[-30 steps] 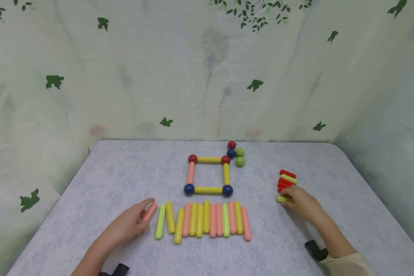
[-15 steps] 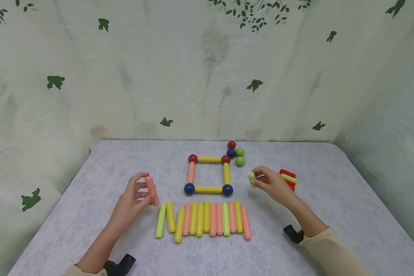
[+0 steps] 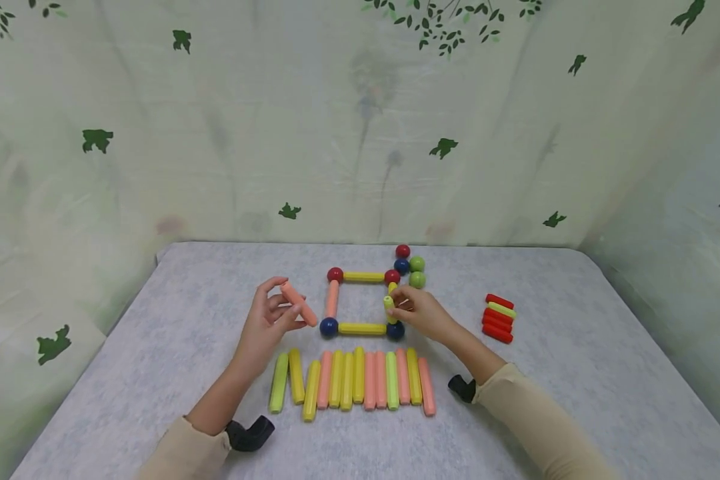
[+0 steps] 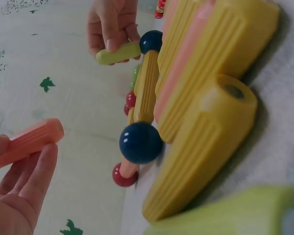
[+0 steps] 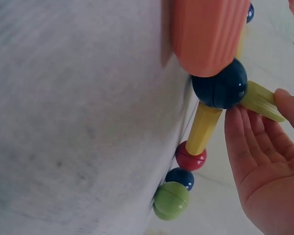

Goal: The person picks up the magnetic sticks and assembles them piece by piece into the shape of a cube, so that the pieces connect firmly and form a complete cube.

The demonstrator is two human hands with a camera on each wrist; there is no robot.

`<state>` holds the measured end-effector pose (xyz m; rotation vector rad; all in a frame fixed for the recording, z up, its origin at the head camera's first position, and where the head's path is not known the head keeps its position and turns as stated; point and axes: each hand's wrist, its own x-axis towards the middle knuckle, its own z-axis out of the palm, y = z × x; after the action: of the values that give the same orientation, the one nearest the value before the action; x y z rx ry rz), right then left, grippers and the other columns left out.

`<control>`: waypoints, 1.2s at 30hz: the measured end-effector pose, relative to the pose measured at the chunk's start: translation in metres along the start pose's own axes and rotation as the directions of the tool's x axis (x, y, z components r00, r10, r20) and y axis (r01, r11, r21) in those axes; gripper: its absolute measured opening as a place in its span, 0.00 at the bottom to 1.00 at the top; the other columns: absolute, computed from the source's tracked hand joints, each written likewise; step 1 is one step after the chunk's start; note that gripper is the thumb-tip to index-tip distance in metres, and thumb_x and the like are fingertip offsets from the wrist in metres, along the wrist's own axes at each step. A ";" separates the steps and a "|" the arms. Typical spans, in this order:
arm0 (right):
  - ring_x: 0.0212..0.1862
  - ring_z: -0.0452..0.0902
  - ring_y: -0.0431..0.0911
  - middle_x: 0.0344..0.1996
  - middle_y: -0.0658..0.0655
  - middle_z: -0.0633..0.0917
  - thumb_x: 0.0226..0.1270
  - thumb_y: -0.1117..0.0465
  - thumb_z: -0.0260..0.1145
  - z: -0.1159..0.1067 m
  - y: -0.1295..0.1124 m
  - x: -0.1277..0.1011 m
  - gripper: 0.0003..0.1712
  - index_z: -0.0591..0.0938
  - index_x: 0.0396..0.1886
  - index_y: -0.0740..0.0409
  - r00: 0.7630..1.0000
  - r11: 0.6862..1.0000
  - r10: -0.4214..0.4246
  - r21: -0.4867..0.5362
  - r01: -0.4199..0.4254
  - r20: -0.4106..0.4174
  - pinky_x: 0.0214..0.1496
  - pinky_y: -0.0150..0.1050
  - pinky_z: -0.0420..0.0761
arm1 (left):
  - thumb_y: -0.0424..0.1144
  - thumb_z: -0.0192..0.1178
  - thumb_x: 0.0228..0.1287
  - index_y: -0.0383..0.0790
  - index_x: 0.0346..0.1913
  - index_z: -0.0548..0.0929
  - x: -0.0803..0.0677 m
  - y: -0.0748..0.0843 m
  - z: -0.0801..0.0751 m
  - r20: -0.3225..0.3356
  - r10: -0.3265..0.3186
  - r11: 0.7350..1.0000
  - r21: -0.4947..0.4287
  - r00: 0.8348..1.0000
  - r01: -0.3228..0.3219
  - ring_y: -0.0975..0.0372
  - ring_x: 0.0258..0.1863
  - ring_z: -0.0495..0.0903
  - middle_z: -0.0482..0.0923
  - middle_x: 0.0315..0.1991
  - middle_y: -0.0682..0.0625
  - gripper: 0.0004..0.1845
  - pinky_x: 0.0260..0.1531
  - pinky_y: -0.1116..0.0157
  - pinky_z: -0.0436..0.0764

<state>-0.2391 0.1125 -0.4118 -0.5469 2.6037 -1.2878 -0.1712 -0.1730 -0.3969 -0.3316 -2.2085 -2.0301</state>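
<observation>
A flat square (image 3: 363, 302) of sticks and balls lies finished on the grey table (image 3: 156, 373): two red balls at the far corners, two blue ones at the near corners, three yellow sticks and one pink stick as sides. From the look of it, the base is done and the uprights are only starting.

The right hand (image 3: 423, 312) pinches a lime stick (image 3: 389, 309) between thumb and fingertips and holds it upright right at the near right blue ball (image 3: 395, 330); the wrist view shows its end touching that ball. The left hand (image 3: 270, 325) grips a pink stick (image 3: 299, 304) with curled fingers, tilted in the air just left of the near left blue ball (image 3: 328, 327), apart from it.

Plenty is left over: a row of spare sticks (image 3: 353, 380) lies side by side in front of the square, a small pile of red and lime sticks (image 3: 499, 318) sits off to the right, and four loose balls (image 3: 411, 265) cluster by the far right corner. No box or tray is in sight; everything rests straight on the table.
</observation>
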 end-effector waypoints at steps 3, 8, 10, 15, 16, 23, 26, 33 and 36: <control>0.40 0.76 0.45 0.36 0.50 0.79 0.58 0.61 0.65 0.002 -0.003 0.001 0.13 0.76 0.43 0.57 1.000 1.000 -0.010 -0.021 0.010 0.006 0.41 0.37 0.78 | 0.37 0.56 0.62 0.43 0.62 0.54 0.011 0.004 0.014 0.000 0.010 0.998 -0.055 1.000 -0.010 0.53 0.40 0.78 0.68 0.46 0.38 0.29 0.38 0.61 0.78; 0.38 0.75 0.42 0.34 0.49 0.78 0.59 0.62 0.65 0.006 -0.006 0.002 0.11 0.76 0.41 0.57 0.996 0.993 -0.083 -0.079 0.084 0.027 0.41 0.36 0.77 | 0.36 0.55 0.62 0.44 0.61 0.56 0.032 0.002 0.040 0.000 0.023 0.981 -0.190 1.000 -0.023 0.53 0.40 0.78 0.67 0.45 0.40 0.27 0.40 0.58 0.77; 0.37 0.75 0.41 0.33 0.49 0.78 0.58 0.62 0.65 0.007 -0.006 0.003 0.10 0.77 0.40 0.57 0.992 0.987 -0.121 -0.104 0.124 0.034 0.40 0.36 0.77 | 0.35 0.55 0.63 0.45 0.60 0.57 0.039 -0.002 0.052 0.010 0.019 0.970 -0.243 1.000 -0.016 0.52 0.40 0.78 0.67 0.45 0.40 0.26 0.40 0.56 0.77; 0.35 0.75 0.41 0.31 0.48 0.78 0.58 0.63 0.65 0.010 -0.007 0.004 0.09 0.77 0.38 0.55 0.988 0.981 -0.150 -0.120 0.155 0.045 0.38 0.35 0.77 | 0.32 0.53 0.63 0.45 0.60 0.57 0.049 -0.006 0.076 0.056 -0.013 0.959 -0.281 0.998 0.028 0.52 0.42 0.76 0.68 0.46 0.40 0.25 0.40 0.55 0.77; 0.35 0.75 0.41 0.31 0.48 0.78 0.58 0.63 0.65 0.010 -0.007 0.004 0.09 0.77 0.38 0.55 0.988 0.981 -0.146 -0.118 0.151 0.046 0.38 0.35 0.77 | 0.31 0.53 0.63 0.44 0.61 0.57 0.048 -0.005 0.079 0.061 -0.021 0.959 -0.281 0.998 0.037 0.52 0.42 0.76 0.68 0.47 0.40 0.25 0.40 0.55 0.77; 0.36 0.75 0.42 0.33 0.48 0.78 0.59 0.61 0.65 0.011 -0.009 0.005 0.11 0.77 0.41 0.55 0.992 0.987 -0.115 -0.106 0.119 0.043 0.39 0.35 0.77 | 0.28 0.51 0.63 0.40 0.62 0.57 0.046 0.003 0.083 0.060 -0.050 0.963 -0.263 0.997 0.064 0.50 0.41 0.75 0.68 0.47 0.38 0.26 0.39 0.52 0.76; 0.39 0.76 0.42 0.37 0.50 0.79 0.60 0.57 0.63 0.013 -0.010 0.007 0.17 0.75 0.48 0.54 0.992 0.990 -0.121 -0.072 0.123 0.027 0.39 0.35 0.77 | 0.28 0.52 0.63 0.36 0.61 0.58 0.046 0.005 0.080 0.061 -0.037 0.970 -0.236 0.997 0.050 0.51 0.42 0.76 0.69 0.46 0.38 0.25 0.39 0.52 0.76; 0.42 0.77 0.45 0.46 0.54 0.78 0.62 0.57 0.61 0.015 -0.012 0.017 0.28 0.67 0.62 0.48 0.971 0.971 -0.239 -0.022 0.239 -0.005 0.40 0.37 0.77 | 0.31 0.52 0.64 0.33 0.57 0.67 0.054 0.010 0.070 0.019 0.011 0.996 -0.087 1.000 -0.010 0.53 0.42 0.76 0.71 0.45 0.39 0.19 0.39 0.55 0.77; 0.43 0.76 0.44 0.49 0.53 0.77 0.62 0.58 0.61 0.015 -0.012 0.021 0.29 0.67 0.63 0.46 0.966 0.966 -0.257 -0.035 0.257 0.010 0.42 0.37 0.77 | 0.32 0.53 0.64 0.35 0.58 0.67 0.058 0.009 0.064 0.021 -0.011 1.000 -0.024 1.000 0.011 0.52 0.43 0.75 0.73 0.46 0.39 0.19 0.41 0.56 0.76</control>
<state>-0.2502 0.0864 -0.4112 -0.9194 2.6223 -1.3092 -0.2216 -0.1040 -0.3799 -0.3451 -2.2048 -2.0694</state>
